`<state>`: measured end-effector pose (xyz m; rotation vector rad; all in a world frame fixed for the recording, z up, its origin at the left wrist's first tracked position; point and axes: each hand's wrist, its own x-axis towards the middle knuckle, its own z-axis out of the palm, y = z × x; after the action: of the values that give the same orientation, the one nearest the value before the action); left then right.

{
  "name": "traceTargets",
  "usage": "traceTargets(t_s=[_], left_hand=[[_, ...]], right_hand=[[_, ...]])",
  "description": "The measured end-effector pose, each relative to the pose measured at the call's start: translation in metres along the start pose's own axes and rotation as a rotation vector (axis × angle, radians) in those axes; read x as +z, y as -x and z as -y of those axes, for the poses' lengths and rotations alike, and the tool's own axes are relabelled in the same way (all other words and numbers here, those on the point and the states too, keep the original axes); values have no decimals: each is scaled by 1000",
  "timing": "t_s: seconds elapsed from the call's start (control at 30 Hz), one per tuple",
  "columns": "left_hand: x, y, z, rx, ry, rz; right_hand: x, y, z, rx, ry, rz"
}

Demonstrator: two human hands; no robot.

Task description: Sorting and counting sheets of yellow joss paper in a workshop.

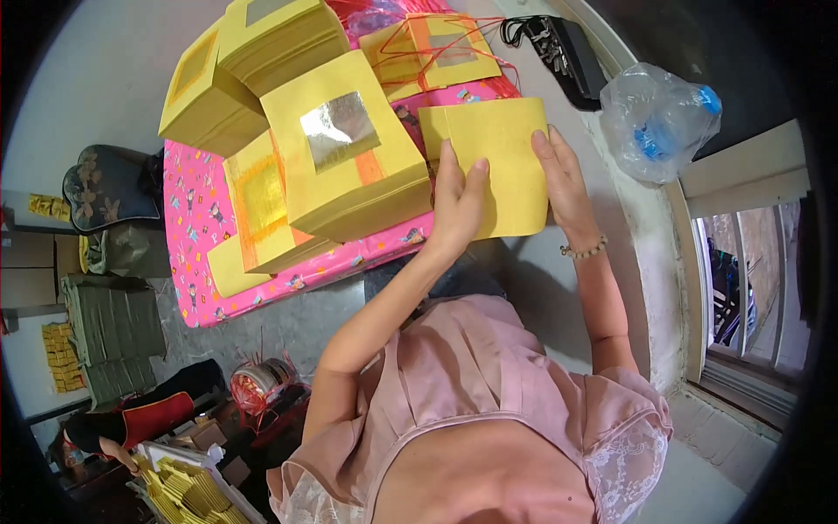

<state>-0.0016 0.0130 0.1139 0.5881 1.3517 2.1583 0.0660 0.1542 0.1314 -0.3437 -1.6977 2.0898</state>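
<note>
Between my two hands is a sheaf of yellow paper (511, 179), its plain side up. My left hand (458, 201) grips its left edge, with finger and thumb lying over the top. At the right edge my right hand (567, 183) closes round the side, a beaded bracelet on the wrist. How thick the sheaf is cannot be seen. Left of it, close to my left hand, rises a tall stack of yellow paper (393, 205) with a silver foil square and an orange stripe on top. More yellow stacks (288, 57) stand behind it.
The stacks rest on a pink patterned table cover (196, 253). Red string (428, 52) crosses a bundle at the back. A black tray (567, 65) and a bag of plastic bottles (659, 122) lie at right. Lower left, another person (144, 419) handles yellow paper in a box.
</note>
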Motion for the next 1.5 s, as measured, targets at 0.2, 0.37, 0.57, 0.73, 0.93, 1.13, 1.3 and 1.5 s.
traceTargets(t_s=[0.2,0.37,0.57,0.73,0.93,1.13,1.3,1.5], left_hand=[[2,15,6,48,-70,-13],[-4,22,10,49,-74,-21],[-3,26,14,31,-28,-35],[-18,26,15,-27,-25,-38],[-12,26,12,-100,41,-26],[-17,22,13,-181,66,-16],[-18,15,12,-248,127,-31],[-21,8,16,-337,162,18]], right_hand=[[-2,-2,-4,-50,92,-33],[-2,-3,-7,-123,104,-44],[-8,-1,-6,-96,139,-46],[-12,20,10,170,228,153],[-24,26,-14,90,242,77],[-31,35,-23,157,304,84],[-35,38,-19,275,316,122],[-37,44,-34,251,386,88]])
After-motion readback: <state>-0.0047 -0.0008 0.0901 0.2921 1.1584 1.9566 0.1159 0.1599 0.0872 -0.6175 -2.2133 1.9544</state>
